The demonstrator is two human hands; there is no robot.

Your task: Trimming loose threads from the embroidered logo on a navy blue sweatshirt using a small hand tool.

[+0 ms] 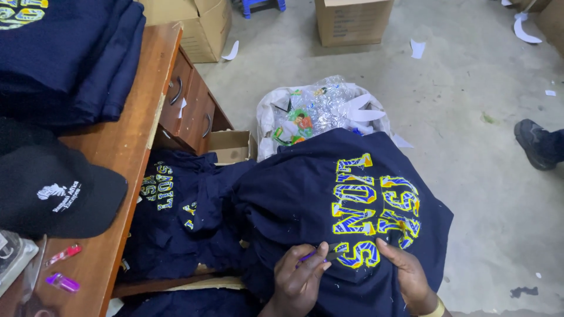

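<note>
A navy shirt (pixel 305 194) with yellow and blue embroidered letters lies spread over my lap, lettering facing up. My left hand (pixel 299 279) grips a small purple-handled cutting tool (pixel 320 254) whose dark tip rests at the lower letters. My right hand (pixel 405 273) presses flat on the fabric just right of those letters, holding it down. A yellow band shows at my right wrist.
More navy shirts (pixel 176 217) are heaped left of my lap. A wooden desk (pixel 126 147) with drawers carries folded navy shirts (pixel 70 53), a black cap (pixel 59 194) and small pink items. A sack of plastic scraps (pixel 317 111), cardboard boxes and another person's shoe (pixel 534 144) are on the concrete floor.
</note>
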